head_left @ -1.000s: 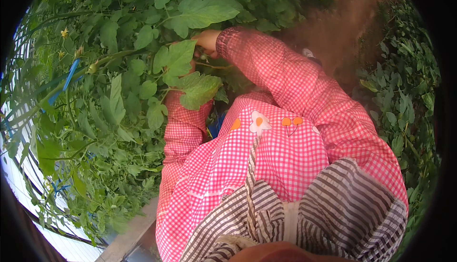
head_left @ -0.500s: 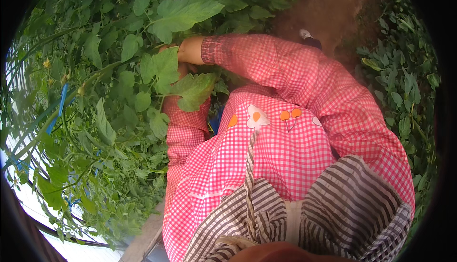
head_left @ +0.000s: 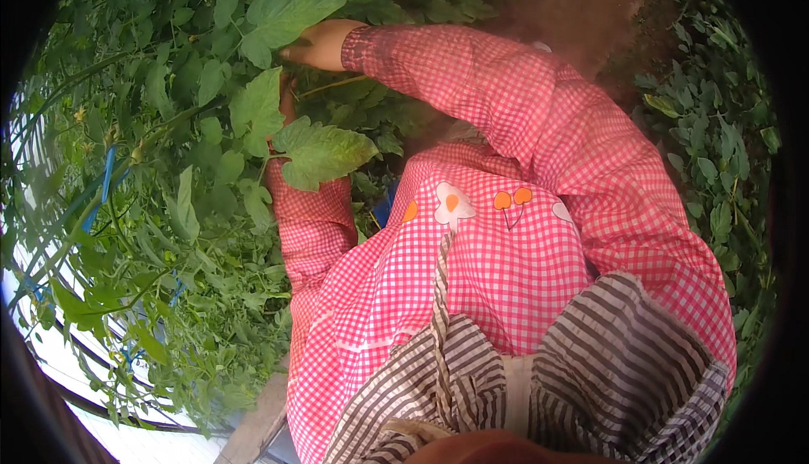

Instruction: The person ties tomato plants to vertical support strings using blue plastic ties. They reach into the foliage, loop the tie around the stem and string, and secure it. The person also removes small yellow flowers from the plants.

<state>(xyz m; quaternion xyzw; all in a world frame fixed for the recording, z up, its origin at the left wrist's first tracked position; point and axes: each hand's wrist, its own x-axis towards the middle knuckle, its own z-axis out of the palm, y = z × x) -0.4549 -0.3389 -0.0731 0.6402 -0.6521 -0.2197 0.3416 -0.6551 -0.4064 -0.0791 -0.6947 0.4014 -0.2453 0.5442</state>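
Both my hands reach into tall green plants that look like tomato plants. My right hand comes in from the right at the top, its back and wrist showing, its fingers mostly behind a broad leaf. Just below it, my left hand points up among the foliage, partly covered by a lobed leaf. Another large leaf hangs over my left wrist. A thin pale stem runs slantwise between the two hands. What the fingers hold, if anything, is hidden.
Blue ties hang among the stems at left, near small yellow flowers. A bare soil path lies at upper right, with more plants along the right side. A wooden board stands at lower left.
My right hand has moved up and a little left, away from my left hand. My left forearm has shifted slightly left. The thin stem between the hands now shows.
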